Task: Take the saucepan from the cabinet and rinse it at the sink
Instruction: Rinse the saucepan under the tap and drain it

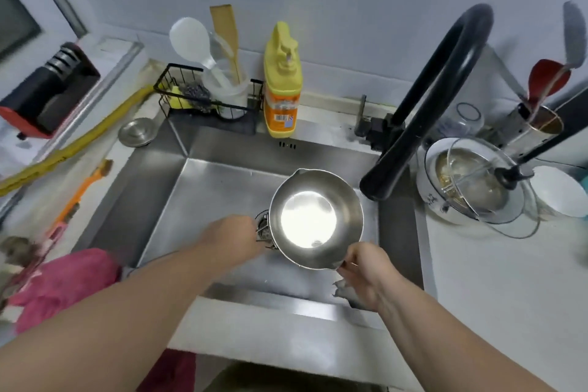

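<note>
Right hand (pixel 366 274) of mine is closed round the handle of the saucepan (pixel 315 219), holding it over the sink (pixel 197 188) near the right wall, mouth up and just below and left of the black tap (pixel 423 105). Left hand (pixel 235 237) reaches to the pan's left side by the drain (pixel 263 227); I cannot tell whether its fingers are on the pan wall or merely beside it, as they are hidden behind the rim.

As I judge it, the spout ends to the right of the pan, so if water starts now it may miss the bowl or strike the rim and spray onto the counter (pixel 496 289) and the glass-lidded pot (pixel 471 184) just beside the sink. No water is visibly running. The handle is almost wholly buried in my fist, so a wet grip could let the pan tip once it fills and grows heavy.

The pan is polished steel, round, with a small pouring lip on the far rim; its flat bottom throws back a hard white glare. The sink is brushed steel, square-cornered and dull. The tap is a thick matt black arch. The soap bottle (pixel 281 86) behind is soft yellow plastic
</note>
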